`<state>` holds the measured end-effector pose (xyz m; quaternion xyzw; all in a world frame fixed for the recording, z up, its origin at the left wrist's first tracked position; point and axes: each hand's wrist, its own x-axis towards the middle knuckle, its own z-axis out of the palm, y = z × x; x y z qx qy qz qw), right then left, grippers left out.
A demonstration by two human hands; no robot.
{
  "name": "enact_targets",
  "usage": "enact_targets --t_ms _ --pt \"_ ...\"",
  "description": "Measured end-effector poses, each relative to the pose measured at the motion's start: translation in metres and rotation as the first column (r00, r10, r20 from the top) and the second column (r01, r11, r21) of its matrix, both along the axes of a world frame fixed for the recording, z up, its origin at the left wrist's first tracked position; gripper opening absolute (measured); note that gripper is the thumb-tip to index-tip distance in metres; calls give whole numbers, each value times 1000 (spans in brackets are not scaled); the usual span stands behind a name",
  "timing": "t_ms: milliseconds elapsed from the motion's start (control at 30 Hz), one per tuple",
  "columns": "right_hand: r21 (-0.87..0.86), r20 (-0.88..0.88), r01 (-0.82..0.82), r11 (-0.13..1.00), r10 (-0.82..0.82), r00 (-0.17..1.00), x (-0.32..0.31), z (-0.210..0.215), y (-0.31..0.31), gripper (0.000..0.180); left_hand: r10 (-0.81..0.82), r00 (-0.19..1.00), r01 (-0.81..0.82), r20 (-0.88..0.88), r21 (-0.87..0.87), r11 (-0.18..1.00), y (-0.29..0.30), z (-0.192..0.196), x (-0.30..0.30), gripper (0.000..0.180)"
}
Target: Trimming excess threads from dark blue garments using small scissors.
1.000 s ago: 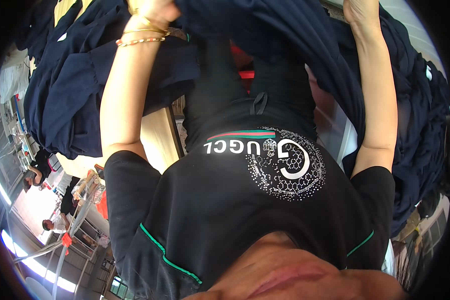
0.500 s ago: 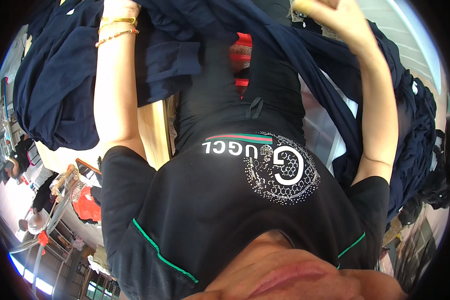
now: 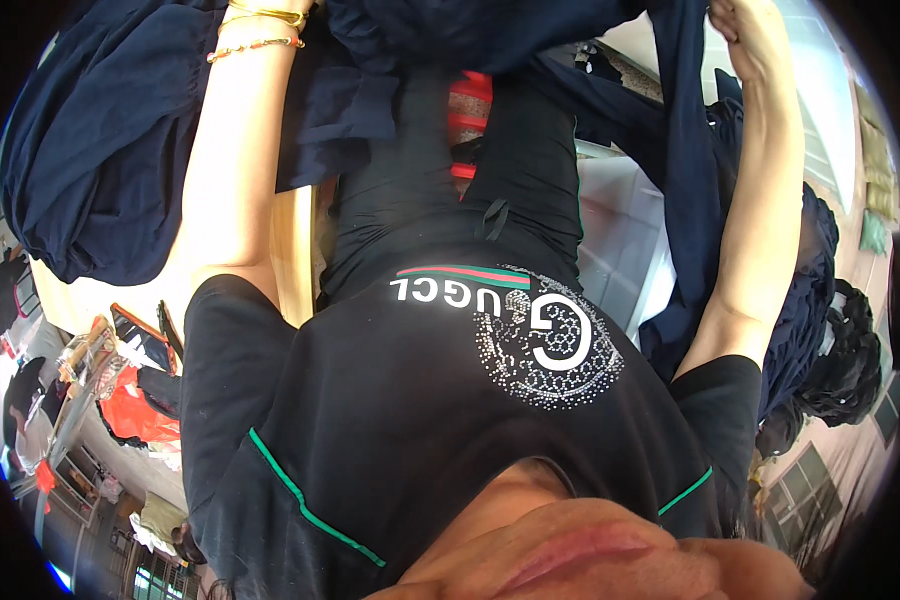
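Across the top of the view stretches a navy knit garment (image 3: 510,35), its upper part cut off by the picture's edge. My right hand (image 3: 745,30) is at the top right, fingers curled in at the edge of a long navy strip of this cloth that hangs down beside my forearm. Only the base of my left hand (image 3: 270,5) shows at the top left, above a gold bangle and a beaded bracelet; its fingers are out of sight. Beside my left forearm lies a bunched navy garment (image 3: 100,150). A navy piece with a straight, cuff-like end (image 3: 365,110) hangs over my lap.
A pale wooden surface (image 3: 295,240) is at my left, under the cloth. To my right are a translucent whitish bin or panel (image 3: 620,220) and a heap of dark garments (image 3: 805,290). Red slats (image 3: 467,122) show between my legs. Other people (image 3: 30,400) are far left.
My right hand has moved right, and its spread fingers have curled in. The navy strip now hangs more upright beside it. My left hand has moved slightly right and farther up out of view.
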<state>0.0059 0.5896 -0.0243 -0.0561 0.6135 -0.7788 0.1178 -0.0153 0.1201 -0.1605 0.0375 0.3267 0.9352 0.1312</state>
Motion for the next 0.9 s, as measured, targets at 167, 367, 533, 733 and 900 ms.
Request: enact_targets --t_ms 167,367,533,733,900 --pt "691 -245 347 633 -247 938 -38 -10 1 26 -107 984 93 142 102 990 47 14 23 32" --pt "529 -9 -101 842 125 992 41 -45 -86 21 -232 954 161 191 326 932 71 31 25 29" --pt "715 -123 -172 678 363 923 58 -93 -83 44 -368 914 272 170 416 868 91 35 8 28" --pt "636 -132 -183 750 339 932 67 -92 -97 37 -374 927 336 26 383 860 111 61 12 28" --pt "362 63 -285 888 281 957 66 -60 -81 17 -231 964 176 134 332 927 101 74 13 36"
